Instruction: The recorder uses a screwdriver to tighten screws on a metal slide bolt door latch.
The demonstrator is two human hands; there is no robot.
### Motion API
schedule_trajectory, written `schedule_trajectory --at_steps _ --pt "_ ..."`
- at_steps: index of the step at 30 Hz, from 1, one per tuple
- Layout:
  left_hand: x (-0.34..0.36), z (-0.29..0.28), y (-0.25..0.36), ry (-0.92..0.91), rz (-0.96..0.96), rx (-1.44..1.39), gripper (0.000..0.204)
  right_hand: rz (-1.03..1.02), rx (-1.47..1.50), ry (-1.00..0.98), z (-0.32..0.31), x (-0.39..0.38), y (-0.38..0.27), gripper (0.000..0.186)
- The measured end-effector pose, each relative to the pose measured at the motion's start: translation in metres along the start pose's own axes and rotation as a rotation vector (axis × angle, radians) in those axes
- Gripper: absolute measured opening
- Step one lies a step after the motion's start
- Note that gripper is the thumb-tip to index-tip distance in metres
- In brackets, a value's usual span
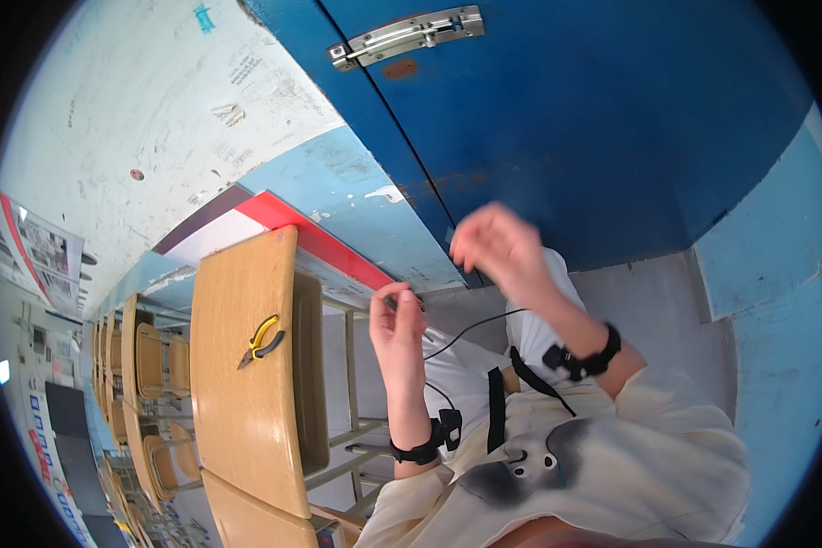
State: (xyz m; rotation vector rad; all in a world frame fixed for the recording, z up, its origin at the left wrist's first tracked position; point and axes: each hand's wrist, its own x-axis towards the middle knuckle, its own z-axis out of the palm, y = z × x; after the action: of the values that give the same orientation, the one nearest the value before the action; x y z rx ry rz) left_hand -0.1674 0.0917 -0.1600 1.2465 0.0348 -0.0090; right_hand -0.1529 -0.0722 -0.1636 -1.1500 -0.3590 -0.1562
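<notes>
My left hand (398, 331) is raised beside the desk, its fingers closed around a small dark thing (391, 300) that mostly hides behind them. My right hand (502, 248) is up in front of the blue door (594, 137), fingers curled together and slightly blurred. Something small and pale shows at its fingertips, too small to name. The two hands are apart. A thin black cable (470, 327) curves below them across my white trousers. Long-nose pliers (263, 343) with yellow and black handles lie on the wooden desk (237, 411) to my left, untouched.
A metal slide bolt (411, 36) is fixed high on the door. A red, white and dark board (324, 248) leans between desk and wall. More desks and chairs (151, 361) stand farther left. A light blue wall (785, 274) closes off the right side.
</notes>
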Motion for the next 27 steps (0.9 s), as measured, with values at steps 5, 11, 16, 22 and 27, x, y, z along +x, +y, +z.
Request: schedule_trajectory --at_steps 5,11,16,22,27 --pt "-0.004 -0.019 0.001 0.147 0.017 -0.27 0.006 -0.493 -0.206 0.278 -0.037 0.076 -0.064 0.01" --pt "-0.018 -0.042 -0.006 0.183 -0.019 -0.308 0.007 -0.673 -0.448 0.181 -0.065 0.136 -0.103 0.013" --pt "-0.023 -0.046 -0.013 0.189 -0.069 -0.338 0.007 -0.634 -0.596 0.121 -0.078 0.147 -0.102 0.013" --pt "-0.022 -0.042 -0.013 0.164 -0.095 -0.324 0.006 -0.592 -0.713 0.145 -0.078 0.151 -0.106 0.014" --pt "-0.021 -0.042 -0.016 0.162 -0.106 -0.333 0.007 -0.571 -0.717 0.251 -0.056 0.147 -0.117 0.005"
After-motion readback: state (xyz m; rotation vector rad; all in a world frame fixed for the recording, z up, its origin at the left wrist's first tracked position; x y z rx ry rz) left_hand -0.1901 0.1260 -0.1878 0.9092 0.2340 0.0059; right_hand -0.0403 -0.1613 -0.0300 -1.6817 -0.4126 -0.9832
